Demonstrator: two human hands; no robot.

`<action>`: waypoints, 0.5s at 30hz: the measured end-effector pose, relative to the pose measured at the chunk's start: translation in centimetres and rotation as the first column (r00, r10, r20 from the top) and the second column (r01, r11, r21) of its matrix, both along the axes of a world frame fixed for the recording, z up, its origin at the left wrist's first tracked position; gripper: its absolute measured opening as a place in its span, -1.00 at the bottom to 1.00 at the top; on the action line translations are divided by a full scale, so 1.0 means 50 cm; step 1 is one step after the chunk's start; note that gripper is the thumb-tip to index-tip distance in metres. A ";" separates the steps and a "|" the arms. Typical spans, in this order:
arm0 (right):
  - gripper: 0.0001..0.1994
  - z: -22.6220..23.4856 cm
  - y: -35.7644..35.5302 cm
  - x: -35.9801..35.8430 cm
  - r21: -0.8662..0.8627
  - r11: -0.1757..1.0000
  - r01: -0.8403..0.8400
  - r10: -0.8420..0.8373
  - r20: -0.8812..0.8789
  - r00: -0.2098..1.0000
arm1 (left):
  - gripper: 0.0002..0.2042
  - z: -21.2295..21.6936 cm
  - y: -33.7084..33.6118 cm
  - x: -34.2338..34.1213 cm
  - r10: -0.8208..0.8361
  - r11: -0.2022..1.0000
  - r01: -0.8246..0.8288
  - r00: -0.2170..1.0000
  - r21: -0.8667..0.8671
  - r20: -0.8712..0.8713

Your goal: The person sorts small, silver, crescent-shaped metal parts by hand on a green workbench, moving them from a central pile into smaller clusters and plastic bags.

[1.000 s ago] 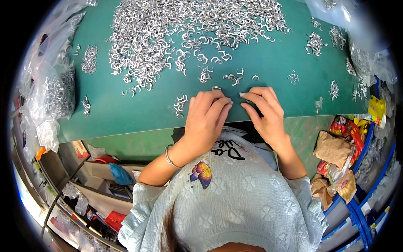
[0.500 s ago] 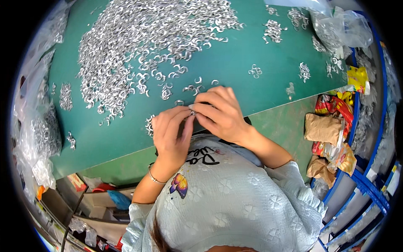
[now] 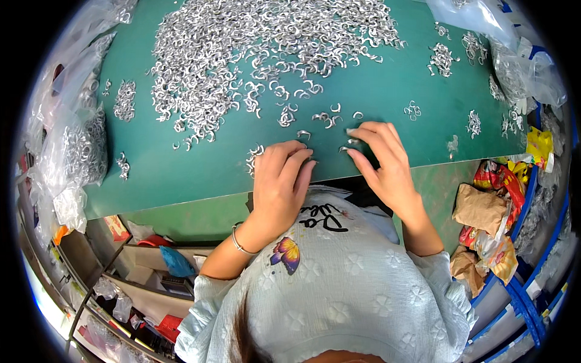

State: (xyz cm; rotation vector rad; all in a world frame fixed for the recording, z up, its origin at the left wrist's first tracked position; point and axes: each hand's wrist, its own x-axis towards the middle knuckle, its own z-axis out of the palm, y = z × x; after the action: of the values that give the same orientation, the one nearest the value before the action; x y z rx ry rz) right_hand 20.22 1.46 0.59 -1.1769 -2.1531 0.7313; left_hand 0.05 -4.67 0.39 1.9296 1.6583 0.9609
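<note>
A big heap of small curved silver metal clips [image 3: 242, 54] covers the far part of a green table mat [image 3: 387, 85]. My left hand [image 3: 279, 181] lies palm down near the mat's front edge, fingers together, beside a small cluster of clips [image 3: 254, 154]. My right hand [image 3: 380, 158] is just to its right, fingers spread, with the fingertips touching one or two loose clips [image 3: 346, 147]. A single clip [image 3: 302, 134] lies between and just beyond the two hands. Whether either hand holds a clip is hidden.
Clear plastic bags of clips [image 3: 78, 151] hang at the left edge and more bags [image 3: 520, 66] at the right. Small sorted piles [image 3: 442, 57] dot the mat's right side. Crumpled wrappers and paper [image 3: 490, 212] fill a bin at the right. Shelves [image 3: 139, 266] sit below the table.
The hands were pressed together over one spot; now they have drawn apart and lie side by side on the mat. The view has also shifted as the head moved.
</note>
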 end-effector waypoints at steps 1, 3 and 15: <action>-0.66 0.006 -0.001 -0.002 -0.014 1.000 -0.019 0.020 0.030 0.999 | -0.69 0.001 -0.001 0.000 0.014 1.000 -0.014 1.000 -0.008 0.025; -0.64 0.015 -0.004 -0.005 -0.044 0.998 -0.054 0.058 0.093 0.994 | -0.71 0.000 0.003 -0.005 0.038 0.999 -0.038 0.999 -0.007 0.037; -0.81 -0.024 0.004 -0.014 -0.002 0.999 0.034 -0.034 -0.113 0.993 | -0.84 -0.003 0.062 -0.025 0.049 0.995 -0.050 0.999 0.085 0.015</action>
State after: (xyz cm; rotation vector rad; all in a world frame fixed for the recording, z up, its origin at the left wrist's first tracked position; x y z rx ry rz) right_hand 19.51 1.66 -0.62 -1.1422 -2.0351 0.7646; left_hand -1.18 -1.55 0.22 1.9411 1.6900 1.0779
